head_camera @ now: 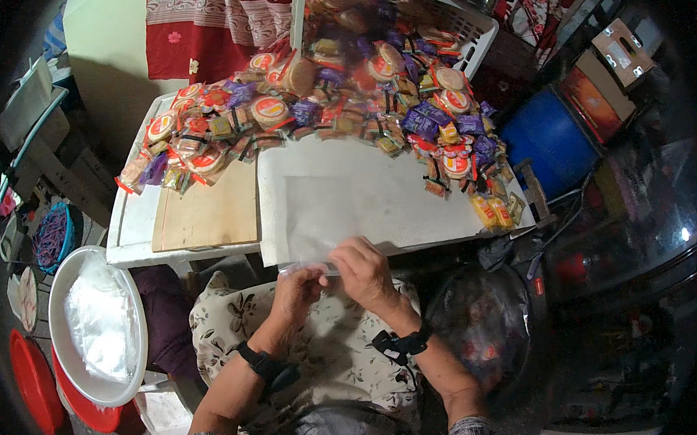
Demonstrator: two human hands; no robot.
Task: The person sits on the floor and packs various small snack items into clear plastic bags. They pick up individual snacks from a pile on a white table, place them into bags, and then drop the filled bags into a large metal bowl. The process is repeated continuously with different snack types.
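Note:
A clear plastic bag (316,216) lies flat over the white sheet on the table, its near end drawn over the front edge. That near end is pinched by my left hand (298,289) between thumb and fingers. My right hand (364,271) is just to the right and slightly farther out, its bent fingertips at the same end of the bag. Beyond the bag spreads a heap of small wrapped snacks. Round wafer packs (270,112), purple packets (421,120) and small clear-wrapped pieces (268,139) are mixed in it.
A white plastic crate (482,32) spills snacks onto the table (126,229). A wooden board (209,216) lies at left; yellow packets (490,212) sit at the right edge. Left on the floor, a basin (142,325) holds plastic bags. A blue barrel (550,139) stands right.

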